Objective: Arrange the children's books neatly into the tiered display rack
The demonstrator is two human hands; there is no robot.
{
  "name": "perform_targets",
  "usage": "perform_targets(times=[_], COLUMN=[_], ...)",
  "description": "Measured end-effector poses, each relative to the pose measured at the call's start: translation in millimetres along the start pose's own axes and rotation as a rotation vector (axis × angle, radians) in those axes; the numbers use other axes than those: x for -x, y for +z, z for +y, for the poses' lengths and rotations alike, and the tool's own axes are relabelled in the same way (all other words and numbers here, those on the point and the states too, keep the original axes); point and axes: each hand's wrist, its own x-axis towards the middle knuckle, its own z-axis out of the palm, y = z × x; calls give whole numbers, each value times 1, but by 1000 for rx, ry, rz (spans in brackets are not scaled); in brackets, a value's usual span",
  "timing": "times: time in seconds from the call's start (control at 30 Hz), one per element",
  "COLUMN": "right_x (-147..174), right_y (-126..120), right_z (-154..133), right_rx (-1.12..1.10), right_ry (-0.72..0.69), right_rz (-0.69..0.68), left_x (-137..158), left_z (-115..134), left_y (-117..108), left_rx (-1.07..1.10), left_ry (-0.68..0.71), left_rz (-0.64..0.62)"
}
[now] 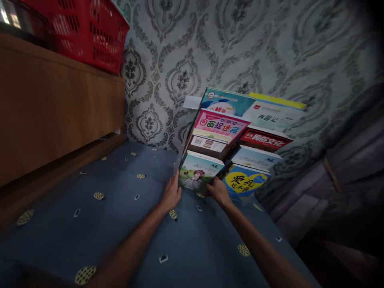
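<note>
A front book with a green-and-white cover and a drawn girl [198,172] stands at the lower left of a two-column stepped display of books. My left hand [172,192] grips its left edge, where a thin clear stand side also seems to show. My right hand [217,191] is closed at its lower right edge, fingertips partly hidden. Just right of that hand is a blue book with a yellow heart [244,182]. Behind the front book rise a pink book [223,126] and a teal book [229,104]. The right column also holds a red book [265,140] and a pale green book [271,118].
The books stand on a blue cloth [120,224] with a pineapple pattern, near a patterned wall [183,76]. At left is a wooden cabinet [60,108] with a red plastic basket [105,40] on top. A greyish purple curtain [312,188] hangs at right.
</note>
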Motion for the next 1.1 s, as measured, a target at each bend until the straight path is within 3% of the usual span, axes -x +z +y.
perform_targets(times=[0.47,0.73,0.93,1.1], right_x=[-5,3,13,7], right_y=[-9,0,-6,-9], right_z=[-4,1,8,3], right_rx=[65,142,28,-352], right_ry=[-40,-87,-136,-381], right_rz=[-64,101,261,396], left_x=[-1,-1,-29,-65], left_z=[4,4,23,52], left_y=[3,-4,-14,-28], left_rx=[45,163,207,257], left_ry=[-61,-46,-53,-38], left_rz=[-3,-7,93,135])
